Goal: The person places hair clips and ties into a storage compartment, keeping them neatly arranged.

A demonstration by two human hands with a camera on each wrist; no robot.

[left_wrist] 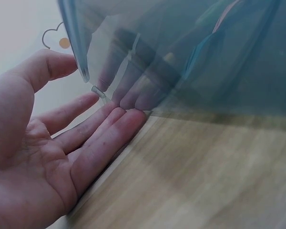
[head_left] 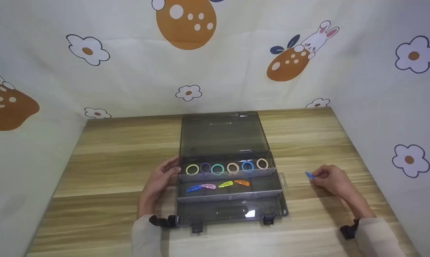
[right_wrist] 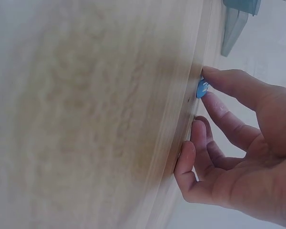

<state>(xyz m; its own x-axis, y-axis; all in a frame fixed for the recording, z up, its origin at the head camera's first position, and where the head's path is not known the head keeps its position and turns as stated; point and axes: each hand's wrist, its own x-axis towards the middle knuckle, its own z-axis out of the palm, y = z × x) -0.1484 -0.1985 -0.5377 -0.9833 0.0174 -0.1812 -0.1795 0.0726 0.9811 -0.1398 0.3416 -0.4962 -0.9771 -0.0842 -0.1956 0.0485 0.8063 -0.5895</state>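
My right hand (head_left: 331, 179) pinches a blue hair clip (head_left: 309, 175) between thumb and forefinger, low over the table to the right of the box. In the right wrist view the blue clip (right_wrist: 202, 88) shows between the fingertips, close to the wood. My left hand (head_left: 159, 184) rests against the left side of a dark see-through plastic box (head_left: 231, 210), its fingers extended along the wall in the left wrist view. Blue (head_left: 194, 188), pink (head_left: 208, 186), yellow-green (head_left: 225, 184) and orange (head_left: 242, 183) hair clips lie in the box's middle compartment.
Several coloured hair ties (head_left: 217, 169) stand in a row in the box's back compartment. The box lid (head_left: 224, 135) lies open toward the back, and two latches (head_left: 197, 227) stick out in front. A patterned cloth (head_left: 140, 78) surrounds the wooden table (head_left: 115, 160).
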